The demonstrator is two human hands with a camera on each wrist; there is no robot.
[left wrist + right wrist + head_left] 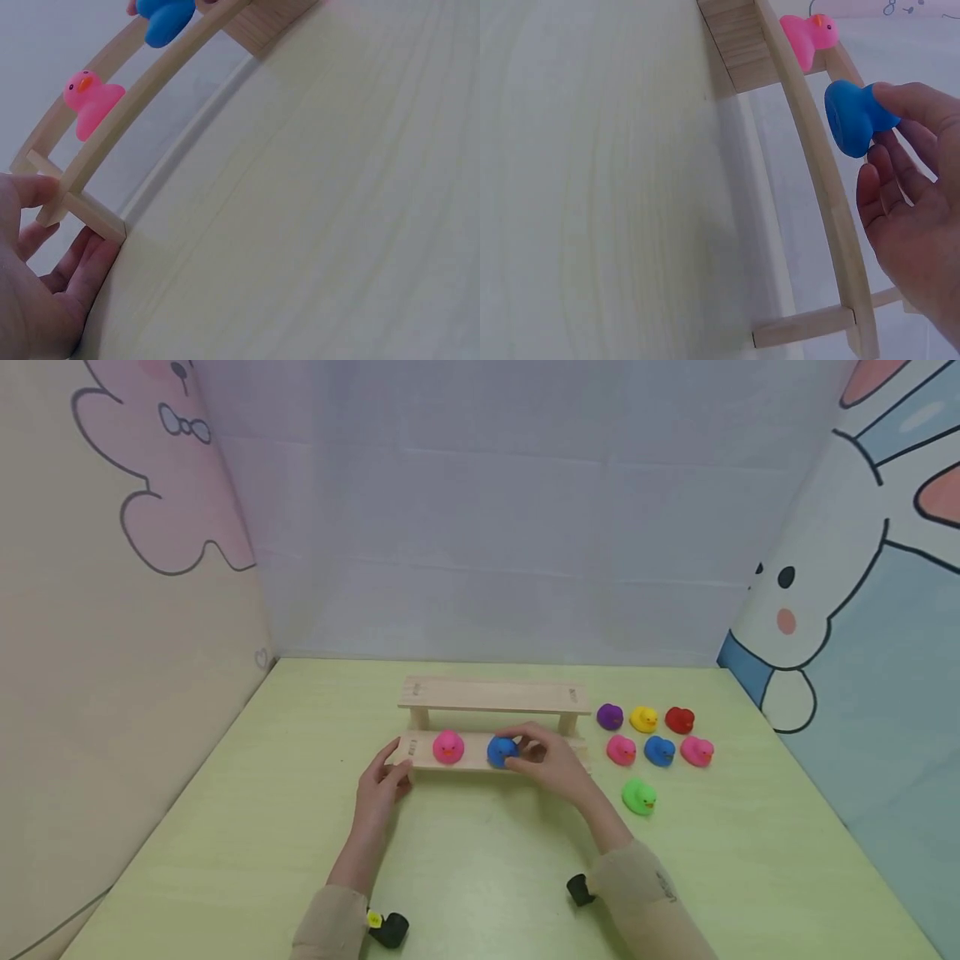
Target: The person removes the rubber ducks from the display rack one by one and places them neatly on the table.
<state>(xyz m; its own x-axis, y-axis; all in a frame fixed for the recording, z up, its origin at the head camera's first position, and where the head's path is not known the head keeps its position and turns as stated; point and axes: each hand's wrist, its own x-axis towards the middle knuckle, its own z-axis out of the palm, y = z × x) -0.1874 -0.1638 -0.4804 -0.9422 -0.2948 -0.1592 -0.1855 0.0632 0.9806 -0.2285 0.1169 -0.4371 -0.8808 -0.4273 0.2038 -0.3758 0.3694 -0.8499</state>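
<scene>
A two-step wooden rack [495, 695] stands on the table, with a pink rubber duck [448, 747] upright near the left of its lower board. My right hand [551, 762] pinches a blue rubber duck [502, 752] between thumb and fingers, close over that same board, to the right of the pink one. In the right wrist view the blue duck [851, 118] is tilted, its flat base partly showing. At the rack's left end my left hand [380, 783] holds the lower board, thumb at its edge and the other fingers by the leg [97, 217].
Right of the rack lie more rubber ducks in loose rows: purple [610, 717], yellow [643, 719], red [679, 720], two pink, another blue [659, 751], and a green one [639, 796] nearer the front. Cloth panels [480, 527] with cartoon animals enclose the table's back and sides.
</scene>
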